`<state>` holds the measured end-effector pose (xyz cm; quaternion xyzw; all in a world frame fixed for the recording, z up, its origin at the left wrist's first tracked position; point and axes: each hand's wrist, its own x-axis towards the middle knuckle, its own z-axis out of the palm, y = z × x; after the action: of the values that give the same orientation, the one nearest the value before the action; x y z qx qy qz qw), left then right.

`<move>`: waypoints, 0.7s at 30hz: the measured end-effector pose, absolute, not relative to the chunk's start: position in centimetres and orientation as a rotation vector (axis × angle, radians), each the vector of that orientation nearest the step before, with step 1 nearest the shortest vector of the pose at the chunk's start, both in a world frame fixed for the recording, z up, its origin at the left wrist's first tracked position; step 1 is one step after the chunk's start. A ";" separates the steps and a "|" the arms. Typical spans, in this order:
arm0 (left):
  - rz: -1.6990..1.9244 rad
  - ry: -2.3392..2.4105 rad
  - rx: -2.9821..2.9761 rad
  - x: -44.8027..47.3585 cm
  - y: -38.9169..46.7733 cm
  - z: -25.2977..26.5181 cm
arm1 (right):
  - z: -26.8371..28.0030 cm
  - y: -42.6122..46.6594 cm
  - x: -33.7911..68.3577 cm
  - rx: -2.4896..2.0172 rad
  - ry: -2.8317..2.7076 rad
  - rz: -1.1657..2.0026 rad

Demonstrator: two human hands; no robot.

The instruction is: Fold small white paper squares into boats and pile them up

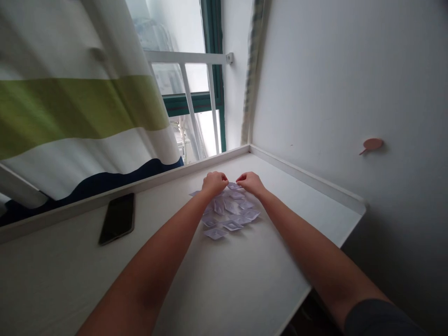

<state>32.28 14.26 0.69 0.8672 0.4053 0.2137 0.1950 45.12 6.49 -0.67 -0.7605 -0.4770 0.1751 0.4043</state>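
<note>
At the far side of a cluster on the worktop: one folded paper piece, pinched at its left end in the grip of the left hand and at its right end in that of the right hand. Just nearer, close together, more folded paper pieces. Well to the left, lying flat, a dark phone. Beyond the raised rim, a striped curtain and white railing; at right, a pink fixture on the wall.

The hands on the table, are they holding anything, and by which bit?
Yes: the left hand and right hand appear to pinch one small folded paper piece by its opposite ends.
</note>
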 end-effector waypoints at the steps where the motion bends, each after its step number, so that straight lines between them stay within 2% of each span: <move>1: 0.570 1.144 2.444 32.3 14.3 0.4 | -0.8 6.6 45.1 -1.931 -1.213 0.436; 5: 0.574 1.142 2.485 31.9 14.2 0.5 | -0.6 6.3 45.0 -1.966 -1.222 0.348; 11: 0.928 0.953 2.464 27.8 12.3 3.7 | 2.2 5.7 42.5 -1.791 -1.254 0.291; 16: 1.155 0.899 2.364 19.3 9.8 5.5 | 4.2 6.4 34.5 -1.429 -1.339 0.613; 21: 1.226 1.177 2.258 8.4 7.3 4.7 | 4.1 6.3 22.3 -1.249 -1.485 0.965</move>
<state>8.35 7.27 4.74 0.7891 0.4112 0.4284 0.1572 22.26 6.28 4.09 -0.5092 -0.6055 0.3934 0.4684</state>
